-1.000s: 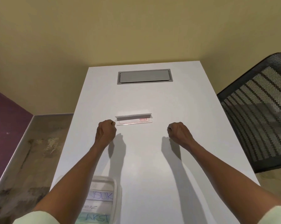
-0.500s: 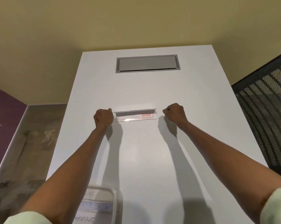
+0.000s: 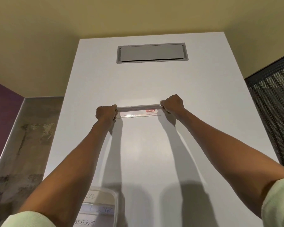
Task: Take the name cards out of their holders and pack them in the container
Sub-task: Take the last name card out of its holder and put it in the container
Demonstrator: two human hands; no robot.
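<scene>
**Two hands gripping one clear name-card holder on a white table**

One holder (image 3: 138, 111), one container (image 3: 100, 208) and two hands are showing. The holder is a long, clear plastic strip bearing a red label near its right end; it is lying across the middle of the white table (image 3: 195, 128), well apart from every edge. The left hand (image 3: 105, 113) is clenching around the holder's left end, and the right hand (image 3: 172, 104) is clenching around its right end. Whether a card is sitting inside cannot be told. The container, a clear tub, is sitting at the near edge by the left forearm, with at least three handwritten cards lying in it. A grey hatch (image 3: 152, 52) is lying flush near the far edge. A black mesh chair (image 3: 275, 112) is standing beside the right edge.
</scene>
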